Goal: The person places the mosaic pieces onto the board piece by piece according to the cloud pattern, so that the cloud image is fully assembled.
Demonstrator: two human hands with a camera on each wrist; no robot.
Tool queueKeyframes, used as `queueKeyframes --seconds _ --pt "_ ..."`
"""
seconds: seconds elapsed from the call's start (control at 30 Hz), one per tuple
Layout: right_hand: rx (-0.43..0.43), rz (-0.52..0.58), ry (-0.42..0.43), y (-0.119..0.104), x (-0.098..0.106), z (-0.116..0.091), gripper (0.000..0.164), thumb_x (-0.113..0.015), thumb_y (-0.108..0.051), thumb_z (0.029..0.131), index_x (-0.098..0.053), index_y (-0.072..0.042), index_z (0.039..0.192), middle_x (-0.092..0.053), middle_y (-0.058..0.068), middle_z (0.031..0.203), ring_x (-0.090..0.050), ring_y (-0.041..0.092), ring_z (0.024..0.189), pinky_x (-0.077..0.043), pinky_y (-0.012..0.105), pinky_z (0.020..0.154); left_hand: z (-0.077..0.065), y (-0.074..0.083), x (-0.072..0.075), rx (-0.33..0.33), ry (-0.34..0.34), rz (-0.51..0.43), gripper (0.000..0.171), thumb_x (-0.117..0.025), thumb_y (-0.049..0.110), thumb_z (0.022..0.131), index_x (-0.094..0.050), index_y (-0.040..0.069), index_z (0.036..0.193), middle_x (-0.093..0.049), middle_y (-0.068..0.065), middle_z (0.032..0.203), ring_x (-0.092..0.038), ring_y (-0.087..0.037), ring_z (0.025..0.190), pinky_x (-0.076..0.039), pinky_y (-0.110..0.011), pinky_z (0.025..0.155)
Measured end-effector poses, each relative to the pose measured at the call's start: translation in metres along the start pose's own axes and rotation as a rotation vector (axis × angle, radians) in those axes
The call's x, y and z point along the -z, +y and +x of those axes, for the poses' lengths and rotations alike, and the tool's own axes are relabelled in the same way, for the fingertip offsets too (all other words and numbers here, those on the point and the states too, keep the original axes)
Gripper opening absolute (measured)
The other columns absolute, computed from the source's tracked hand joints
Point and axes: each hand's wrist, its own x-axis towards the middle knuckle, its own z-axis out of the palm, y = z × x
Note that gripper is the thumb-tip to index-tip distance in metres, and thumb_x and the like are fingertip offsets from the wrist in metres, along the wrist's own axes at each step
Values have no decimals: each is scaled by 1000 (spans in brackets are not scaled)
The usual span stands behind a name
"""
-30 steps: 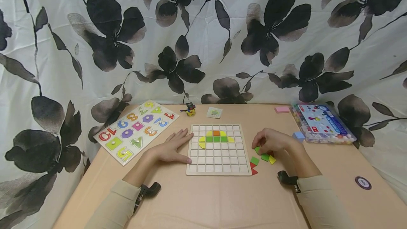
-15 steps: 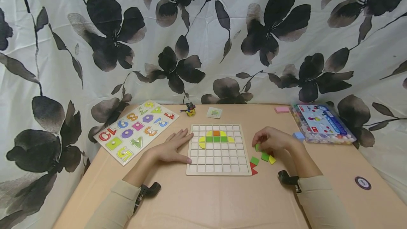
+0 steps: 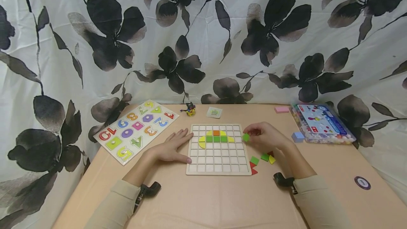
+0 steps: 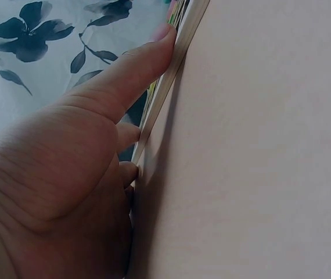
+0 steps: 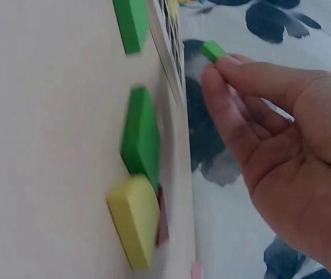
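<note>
A white grid board (image 3: 210, 159) lies mid-table, with an orange square (image 3: 216, 133), a row of green squares (image 3: 216, 139) and yellow curved pieces (image 3: 202, 145) in its upper cells. At its left edge rests my left hand (image 3: 170, 148), fingers spread, thumb and fingertips against the rim. My right hand (image 3: 267, 136) pinches a green square tile (image 3: 246, 137) between thumb and fingertips, just off the board's right edge. In the right wrist view that tile (image 5: 213, 51) is raised above the table. Below the hand lie loose green tiles (image 3: 254, 160), a yellow piece (image 3: 271, 159) and red triangles (image 3: 253, 168).
A number-and-shape puzzle board (image 3: 136, 130) lies at the left. Behind the grid are a small toy figure (image 3: 190, 109) and a pattern card (image 3: 214, 112). At the right are a bead box (image 3: 324, 123), blue block (image 3: 298, 137), pink block (image 3: 282, 109) and round disc (image 3: 363, 183).
My right hand has picked up a green square from the loose pieces and moved it up and left toward the board's right edge. The left hand has stayed in place.
</note>
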Motion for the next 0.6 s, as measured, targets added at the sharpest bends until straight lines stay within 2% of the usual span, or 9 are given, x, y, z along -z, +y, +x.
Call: queueKeyframes --seconds 0.13,0.27,0.37,0.6 --pt "17 34 59 -10 -11 4 25 -73 -7 95 -76 -13 119 -68 6 101 -58 25 96 -50 30 84 0 -1 -1 3 2 4 111 -73 67 86 -18 19 169 2 -14 176 5 -35 163 5 -56 131" --pt "20 75 103 -22 -23 8 22 -75 -15 96 -75 -18 117 -69 4 99 -60 26 96 -51 32 85 0 -2 -1 2 8 8 110 -73 67 85 -19 20 168 2 -14 176 5 -35 163 5 -55 131" --pt "44 93 127 -31 -33 14 24 -78 -17 95 -75 -15 118 -70 4 98 -61 24 93 -52 28 82 0 -2 -1 1 11 11 110 -73 67 85 -19 20 168 1 -14 176 5 -35 163 4 -56 131" --pt "64 188 148 -47 -50 23 31 -80 -10 92 -74 -5 122 -70 8 100 -61 24 92 -54 21 76 0 -2 -2 -5 19 18 110 -73 67 85 -19 20 168 0 -15 176 3 -36 163 3 -57 131"
